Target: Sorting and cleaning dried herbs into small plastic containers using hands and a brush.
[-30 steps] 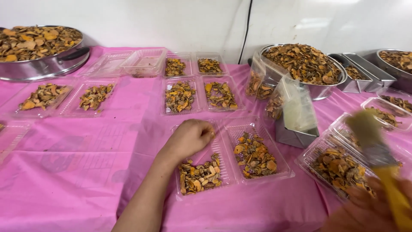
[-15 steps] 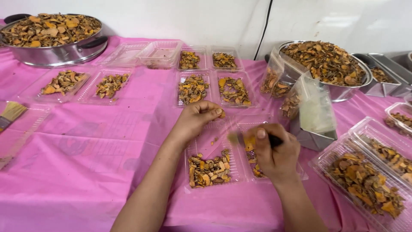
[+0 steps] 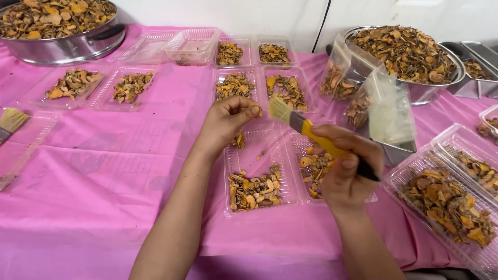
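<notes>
Right hand (image 3: 346, 168) fisted round yellow-handled flat paintbrush (image 3: 306, 127) — long axis diagonal, bristles pointing up-left toward left hand (image 3: 225, 122), fingers pinched on small orange dried piece (image 3: 256, 110) — above clear plastic tray (image 3: 259, 171).

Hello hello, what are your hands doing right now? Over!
Left hand pinching a small dried orange slice. Right hand gripping a yellow-handled brush, bristles beside the slice. Both above the clear plastic tray. Nothing between them.

Pink cloth (image 3: 93, 171), creased, covers the whole table. Plain white wall (image 3: 259, 15) runs behind it along the top edge. Thin black cable (image 3: 322, 26) hangs down the wall. Light even and bright, soft shadows on the cloth.
</notes>
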